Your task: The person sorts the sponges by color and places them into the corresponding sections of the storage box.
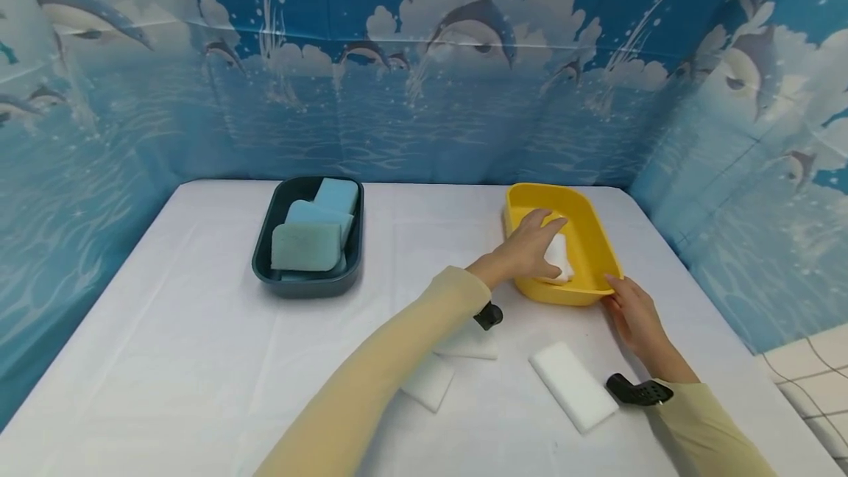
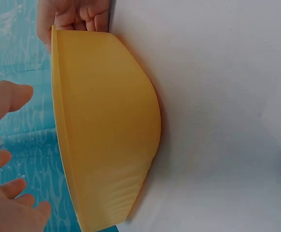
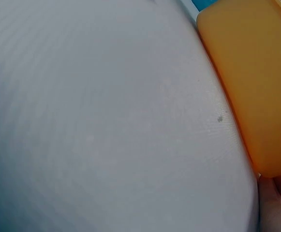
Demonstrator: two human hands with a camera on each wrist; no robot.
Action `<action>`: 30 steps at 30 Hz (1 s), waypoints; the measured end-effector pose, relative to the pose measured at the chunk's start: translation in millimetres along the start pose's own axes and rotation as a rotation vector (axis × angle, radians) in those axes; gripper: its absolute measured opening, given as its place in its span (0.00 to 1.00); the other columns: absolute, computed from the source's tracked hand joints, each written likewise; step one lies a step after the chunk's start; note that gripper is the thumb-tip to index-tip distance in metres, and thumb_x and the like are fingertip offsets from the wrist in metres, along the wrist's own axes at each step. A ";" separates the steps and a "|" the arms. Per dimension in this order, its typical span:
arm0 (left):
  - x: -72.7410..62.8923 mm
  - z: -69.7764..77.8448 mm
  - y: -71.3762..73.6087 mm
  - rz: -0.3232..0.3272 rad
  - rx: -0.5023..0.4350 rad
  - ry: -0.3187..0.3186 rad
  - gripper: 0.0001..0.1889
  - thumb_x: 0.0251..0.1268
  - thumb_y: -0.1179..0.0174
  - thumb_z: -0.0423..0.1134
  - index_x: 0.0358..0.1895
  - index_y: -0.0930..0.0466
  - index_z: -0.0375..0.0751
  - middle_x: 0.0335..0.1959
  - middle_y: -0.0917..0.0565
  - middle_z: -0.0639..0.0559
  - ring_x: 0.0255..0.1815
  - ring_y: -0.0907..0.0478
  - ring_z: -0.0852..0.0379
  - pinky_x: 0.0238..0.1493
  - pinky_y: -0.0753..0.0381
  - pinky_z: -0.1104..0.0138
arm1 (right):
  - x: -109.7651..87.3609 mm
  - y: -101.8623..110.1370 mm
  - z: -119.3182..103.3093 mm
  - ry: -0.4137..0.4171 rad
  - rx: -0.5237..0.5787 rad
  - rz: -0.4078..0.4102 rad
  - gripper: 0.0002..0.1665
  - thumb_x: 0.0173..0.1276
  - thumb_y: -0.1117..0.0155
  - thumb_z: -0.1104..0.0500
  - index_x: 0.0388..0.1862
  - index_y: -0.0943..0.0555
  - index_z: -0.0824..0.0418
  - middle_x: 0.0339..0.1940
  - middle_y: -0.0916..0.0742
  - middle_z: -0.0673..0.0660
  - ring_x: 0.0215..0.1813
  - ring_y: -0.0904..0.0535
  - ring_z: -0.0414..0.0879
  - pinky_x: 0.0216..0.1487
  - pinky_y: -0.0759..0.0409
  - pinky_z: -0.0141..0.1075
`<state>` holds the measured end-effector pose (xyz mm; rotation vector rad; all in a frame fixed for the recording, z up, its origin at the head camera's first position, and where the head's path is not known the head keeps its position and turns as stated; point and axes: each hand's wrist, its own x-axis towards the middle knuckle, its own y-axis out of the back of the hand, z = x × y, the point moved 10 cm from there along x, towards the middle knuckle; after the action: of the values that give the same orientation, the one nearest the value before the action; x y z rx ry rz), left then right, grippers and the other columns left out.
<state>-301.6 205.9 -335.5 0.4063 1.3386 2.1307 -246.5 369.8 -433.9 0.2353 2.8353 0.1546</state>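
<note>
A yellow plastic basin point(image 1: 589, 241) stands at the back right of the table, with a white sponge point(image 1: 560, 256) inside near its left wall. My left hand point(image 1: 526, 245) is above that sponge, fingers spread and thumb apart; in the left wrist view the same hand point(image 2: 12, 159) shows loose fingers beyond the basin's rim point(image 2: 60, 121). At the basin's near right corner, my right hand point(image 1: 632, 315) grips the rim, thumb on top. The right wrist view shows only part of this hand point(image 3: 278, 208) against the basin's outer wall point(image 3: 251, 82).
White sponges lie on the white-covered table: one point(image 1: 575, 386) near the right forearm, two others point(image 1: 429, 383) partly hidden by the left arm. A dark green basin point(image 1: 318, 287) holding several blue and green sponges point(image 1: 306, 246) stands left. A dolphin-print curtain point(image 1: 424, 116) surrounds the table.
</note>
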 end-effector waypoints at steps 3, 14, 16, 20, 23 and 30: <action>-2.5 -0.4 -0.1 -0.009 0.018 -0.006 0.44 0.57 0.36 0.53 0.74 0.52 0.59 0.77 0.56 0.57 0.78 0.60 0.60 0.77 0.49 0.68 | 0.2 0.2 0.3 -0.005 0.005 0.010 0.52 0.68 0.53 0.35 0.76 0.59 0.63 0.71 0.41 0.55 0.64 0.39 0.39 0.48 0.28 0.11; -19.3 -2.4 5.0 0.000 0.036 -0.093 0.43 0.59 0.38 0.52 0.74 0.52 0.56 0.77 0.53 0.53 0.78 0.58 0.57 0.77 0.47 0.65 | 1.8 0.0 2.8 -0.032 0.036 0.011 0.53 0.67 0.51 0.35 0.76 0.61 0.62 0.71 0.40 0.52 0.66 0.41 0.38 0.46 0.27 0.10; -23.0 -3.0 6.7 0.003 0.043 -0.120 0.43 0.59 0.38 0.52 0.74 0.51 0.54 0.77 0.53 0.52 0.78 0.57 0.56 0.77 0.47 0.64 | 2.6 -0.5 3.1 -0.033 0.041 0.005 0.53 0.68 0.51 0.35 0.76 0.61 0.62 0.72 0.42 0.52 0.66 0.41 0.38 0.46 0.27 0.10; -30.0 -6.9 9.1 -0.003 0.030 -0.139 0.41 0.60 0.39 0.52 0.74 0.50 0.54 0.77 0.52 0.51 0.78 0.57 0.56 0.77 0.46 0.63 | 2.8 -0.6 2.7 -0.026 0.066 -0.007 0.53 0.68 0.51 0.36 0.76 0.62 0.62 0.68 0.37 0.48 0.65 0.40 0.36 0.45 0.26 0.11; -35.6 -10.0 10.9 -0.008 0.021 -0.149 0.40 0.61 0.40 0.53 0.74 0.49 0.53 0.76 0.50 0.51 0.77 0.55 0.56 0.77 0.45 0.63 | 2.5 -1.0 2.5 -0.029 0.079 -0.014 0.53 0.68 0.50 0.36 0.76 0.62 0.62 0.64 0.35 0.43 0.64 0.40 0.36 0.42 0.26 0.10; -52.3 -12.8 18.7 -0.003 0.065 -0.184 0.39 0.62 0.41 0.53 0.73 0.47 0.50 0.74 0.45 0.50 0.75 0.50 0.54 0.75 0.41 0.62 | 2.7 -1.3 4.1 -0.034 0.074 -0.012 0.52 0.68 0.51 0.37 0.76 0.62 0.61 0.69 0.39 0.46 0.66 0.41 0.37 0.42 0.26 0.10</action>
<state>-273.4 158.3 -322.0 0.6109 1.3038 1.9975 -248.1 369.3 -438.7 0.2344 2.8113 0.0428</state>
